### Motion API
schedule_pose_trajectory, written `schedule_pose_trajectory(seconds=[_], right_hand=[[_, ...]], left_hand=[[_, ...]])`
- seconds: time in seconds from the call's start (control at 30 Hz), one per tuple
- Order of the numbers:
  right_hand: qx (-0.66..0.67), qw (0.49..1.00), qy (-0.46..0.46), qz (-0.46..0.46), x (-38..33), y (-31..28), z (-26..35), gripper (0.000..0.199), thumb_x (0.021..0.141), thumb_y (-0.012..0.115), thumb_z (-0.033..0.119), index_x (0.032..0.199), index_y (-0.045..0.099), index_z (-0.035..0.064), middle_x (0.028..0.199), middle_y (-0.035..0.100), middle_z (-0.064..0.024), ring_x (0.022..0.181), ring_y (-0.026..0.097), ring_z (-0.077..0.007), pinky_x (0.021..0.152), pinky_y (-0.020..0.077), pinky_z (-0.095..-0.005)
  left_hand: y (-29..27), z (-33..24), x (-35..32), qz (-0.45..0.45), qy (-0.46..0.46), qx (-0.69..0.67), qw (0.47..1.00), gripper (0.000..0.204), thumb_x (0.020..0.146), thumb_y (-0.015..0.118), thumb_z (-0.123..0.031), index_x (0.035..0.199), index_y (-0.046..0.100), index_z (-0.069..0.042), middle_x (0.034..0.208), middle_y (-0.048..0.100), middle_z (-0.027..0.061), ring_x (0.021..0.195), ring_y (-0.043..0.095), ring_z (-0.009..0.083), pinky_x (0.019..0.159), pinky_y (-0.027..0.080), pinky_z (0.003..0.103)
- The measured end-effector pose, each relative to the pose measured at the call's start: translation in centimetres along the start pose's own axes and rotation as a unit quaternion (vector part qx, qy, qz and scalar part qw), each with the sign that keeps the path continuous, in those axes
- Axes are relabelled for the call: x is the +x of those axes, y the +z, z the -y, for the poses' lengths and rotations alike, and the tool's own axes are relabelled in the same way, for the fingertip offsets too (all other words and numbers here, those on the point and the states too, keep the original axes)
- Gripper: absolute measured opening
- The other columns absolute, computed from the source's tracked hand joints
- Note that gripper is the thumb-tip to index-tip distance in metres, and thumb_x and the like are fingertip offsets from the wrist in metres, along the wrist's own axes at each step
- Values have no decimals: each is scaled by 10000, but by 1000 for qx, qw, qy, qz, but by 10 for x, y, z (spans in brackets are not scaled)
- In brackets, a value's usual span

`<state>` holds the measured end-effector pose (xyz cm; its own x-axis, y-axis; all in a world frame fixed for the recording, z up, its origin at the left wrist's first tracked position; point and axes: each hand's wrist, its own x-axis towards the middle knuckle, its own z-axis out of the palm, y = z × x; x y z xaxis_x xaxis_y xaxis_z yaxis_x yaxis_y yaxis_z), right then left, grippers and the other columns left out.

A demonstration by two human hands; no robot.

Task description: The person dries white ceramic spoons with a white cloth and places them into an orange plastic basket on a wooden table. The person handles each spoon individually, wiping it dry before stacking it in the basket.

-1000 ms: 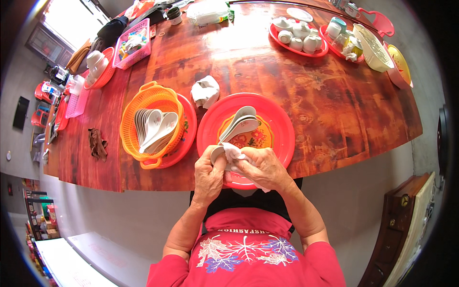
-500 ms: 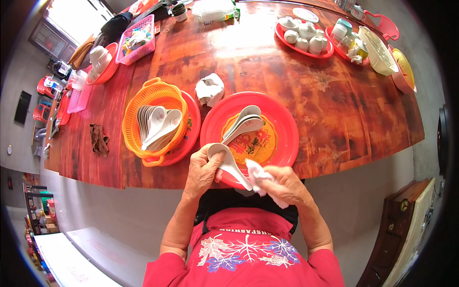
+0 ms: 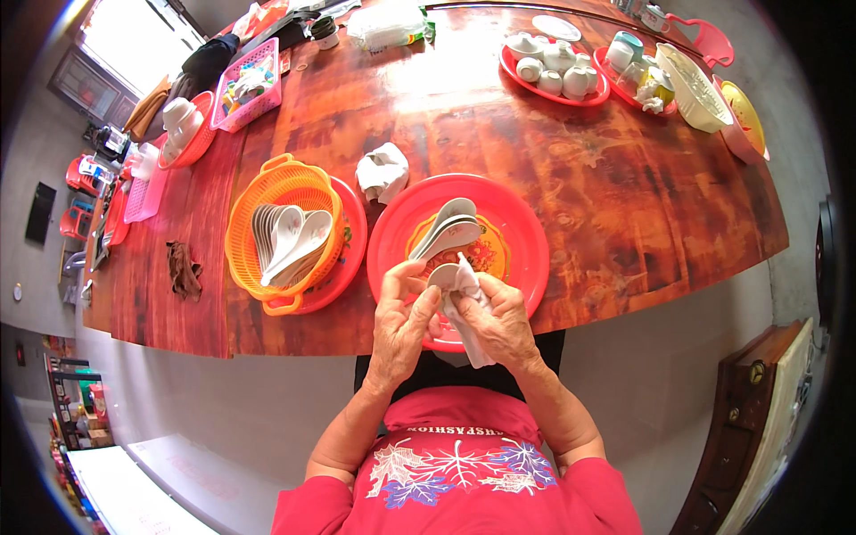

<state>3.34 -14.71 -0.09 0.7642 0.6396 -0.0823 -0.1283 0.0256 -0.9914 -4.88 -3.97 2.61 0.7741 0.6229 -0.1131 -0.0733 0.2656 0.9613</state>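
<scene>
Over the near rim of a red round tray [image 3: 530,259], both hands are at a white soup spoon [image 3: 442,275]. My left hand [image 3: 399,332] has its thumb and curled fingers closed at the spoon's left side; its handle is hidden. My right hand [image 3: 501,328] is closed on a white cloth [image 3: 467,287], pressed against the spoon's bowl, with an end hanging below. Several white spoons [image 3: 450,234] lie stacked on the tray's patterned centre. To the left, an orange colander [image 3: 239,239] holds several more nested spoons [image 3: 296,242].
The colander rests on another red tray [image 3: 353,239]. A crumpled white cloth [image 3: 383,172] sits behind the trays, and a brown rag [image 3: 184,269] lies left. Far right are a red plate of teaware [image 3: 555,94] and a cream basket [image 3: 694,89]; a pink basket [image 3: 250,111] stands far left.
My right hand has moved left and up, bringing the cloth from the handle end onto the bowl. The spoon has turned, its handle no longer showing. My left hand has shifted its fingers on it.
</scene>
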Motion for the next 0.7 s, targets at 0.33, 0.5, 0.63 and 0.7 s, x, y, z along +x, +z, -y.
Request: schedule_pose_trajectory(seconds=[0.33,0.5,0.63,0.7], right_hand=[[40,993,0,-107,-3,8,-9,148,895,599,146,942,632,9,748,619,-9,672,534,-56,576,449,-243],[64,991,12,-118,-6,11,-21,160,905,591,160,943,630,9,758,614,-2,687,526,-55,592,446,-236],[64,990,-12,-123,-5,6,-20,137,897,599,139,931,620,9,768,623,-8,704,549,-55,613,459,-230],[46,992,-22,-119,-4,2,-11,129,888,608,124,941,613,7,784,637,-14,715,570,-59,617,465,-226]], left_hand=[[-7,22,-29,181,-166,158,956,320,951,524,-289,831,603,-3,624,590,27,507,506,50,459,397,196],[-12,28,-31,156,-54,365,916,299,961,492,-258,836,605,-11,637,605,34,506,512,60,447,408,206],[-13,17,-27,139,-120,247,951,282,966,472,-235,824,592,-23,596,574,23,465,480,64,429,389,200],[-19,16,-27,145,-166,179,959,279,968,471,-237,809,578,-34,569,531,4,447,438,54,411,347,195]])
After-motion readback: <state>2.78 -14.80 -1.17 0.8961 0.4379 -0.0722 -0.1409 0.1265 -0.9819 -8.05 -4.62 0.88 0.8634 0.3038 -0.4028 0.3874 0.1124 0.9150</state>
